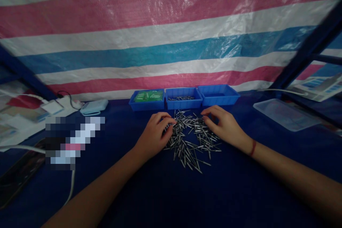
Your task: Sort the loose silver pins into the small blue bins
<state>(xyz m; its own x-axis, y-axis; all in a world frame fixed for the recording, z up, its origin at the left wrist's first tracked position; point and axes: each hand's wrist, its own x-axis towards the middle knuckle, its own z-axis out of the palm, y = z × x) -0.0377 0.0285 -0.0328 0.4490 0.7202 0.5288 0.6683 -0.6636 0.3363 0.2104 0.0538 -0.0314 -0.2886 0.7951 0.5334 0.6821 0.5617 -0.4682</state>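
Note:
A loose heap of slim silver metal pins [187, 148], shaped like blind rivets, lies on the dark blue tabletop [171, 199]. My left hand [156, 133] rests at the heap's left side, fingers curved over it, with thumb and forefinger apart and pins showing between them. On the opposite side is my right hand [223, 124], a dark red band [253, 148] around its wrist. Its thumb and forefinger tips come close together at the heap's upper right edge; whatever lies between them is too small to make out.
Behind the heap stand three blue bins: the left bin [148, 105] holds green packets [149, 96], the middle bin [184, 104] some pins. The right bin [220, 100] shows its bare floor. A clear plastic lid [285, 114], light blue case [94, 107], phone [22, 171] and white cable [72, 181] lie around.

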